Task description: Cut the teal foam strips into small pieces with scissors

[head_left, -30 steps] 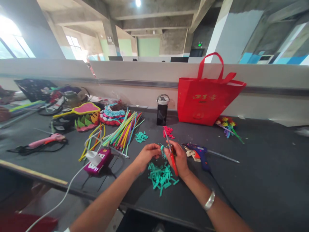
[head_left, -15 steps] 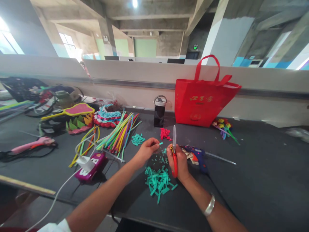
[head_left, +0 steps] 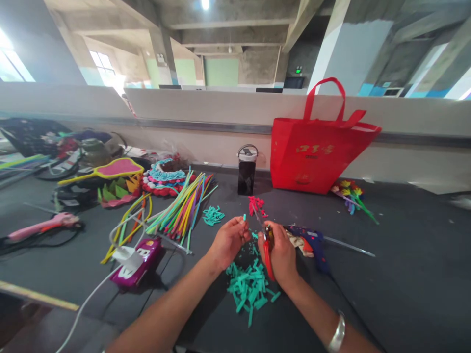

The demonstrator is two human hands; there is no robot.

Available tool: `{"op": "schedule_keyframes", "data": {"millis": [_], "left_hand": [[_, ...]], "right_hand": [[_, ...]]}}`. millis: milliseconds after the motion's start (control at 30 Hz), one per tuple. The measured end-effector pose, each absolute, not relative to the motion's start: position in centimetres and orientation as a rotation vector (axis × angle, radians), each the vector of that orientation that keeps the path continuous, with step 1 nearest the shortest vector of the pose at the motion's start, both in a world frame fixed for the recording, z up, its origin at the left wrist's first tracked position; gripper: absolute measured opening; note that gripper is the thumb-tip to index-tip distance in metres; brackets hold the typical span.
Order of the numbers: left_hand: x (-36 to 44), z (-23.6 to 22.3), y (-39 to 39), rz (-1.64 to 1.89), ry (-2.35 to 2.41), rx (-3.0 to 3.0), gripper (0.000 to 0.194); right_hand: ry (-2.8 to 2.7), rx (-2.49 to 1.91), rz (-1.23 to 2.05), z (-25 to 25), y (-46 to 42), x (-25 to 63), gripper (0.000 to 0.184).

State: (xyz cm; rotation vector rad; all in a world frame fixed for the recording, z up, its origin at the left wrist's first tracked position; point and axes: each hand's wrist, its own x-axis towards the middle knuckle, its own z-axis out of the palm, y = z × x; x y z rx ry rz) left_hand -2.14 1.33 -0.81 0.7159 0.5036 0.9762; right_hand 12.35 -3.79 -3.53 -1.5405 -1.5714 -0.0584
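Note:
My left hand [head_left: 228, 240] pinches a short teal strip [head_left: 244, 217] between thumb and fingers, held upright. My right hand [head_left: 280, 255] grips red-handled scissors [head_left: 265, 245], whose blades point up and left toward the strip. Both hands hover over a pile of cut teal pieces [head_left: 250, 287] on the dark table [head_left: 405, 274]. A smaller teal heap [head_left: 213, 214] and some red cut pieces [head_left: 256, 203] lie just beyond the hands.
A bundle of coloured sticks [head_left: 182, 206], a purple power strip [head_left: 134, 260] with a white cable, a blue glue gun [head_left: 311, 241], a pink glue gun [head_left: 40, 223], a dark bottle [head_left: 246, 169], a red tote bag [head_left: 318, 147] and finished craft pieces [head_left: 162, 176] lie around.
The scissors tipped from upright to leaning left toward the teal strip. My left hand drew in closer to the right one. The camera shifted slightly.

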Motion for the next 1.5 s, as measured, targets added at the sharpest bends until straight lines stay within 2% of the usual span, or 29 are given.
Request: {"op": "schedule_keyframes", "data": {"millis": [133, 333, 733, 833, 967, 1167, 1500], "left_hand": [[-1.9, -1.3, 0.9, 0.997, 0.668, 0.949, 0.021], [-1.4, -1.5, 0.3, 0.946, 0.772, 1.293, 0.023], [-1.9, -0.7, 0.3, 0.901, 0.709, 1.401, 0.018], [-2.1, -0.6, 0.4, 0.939, 0.701, 1.221, 0.015], [-2.3, -0.5, 0.6, 1.046, 0.579, 0.889, 0.013], [-2.2, -0.2, 0.4, 1.109, 0.503, 0.816, 0.017], [-2.1, -0.5, 0.5, 1.114, 0.562, 0.887, 0.015]], "right_hand": [[-1.555, -1.413, -0.078, -3.1, -4.3, 12.1, 0.025], [-1.589, -1.4, -0.082, -2.7, -4.7, 12.0, 0.017], [-1.643, -1.397, 0.025, -2.2, -4.8, 12.2, 0.011], [-1.604, -1.381, -0.014, -2.4, -4.8, 12.2, 0.017], [-1.609, -1.493, -0.044, -3.0, -4.4, 12.2, 0.035], [-1.708, -1.676, 0.006, -3.7, -3.8, 12.1, 0.045], [-1.726, -1.74, -0.006, -3.1, -4.0, 11.9, 0.038]]}}
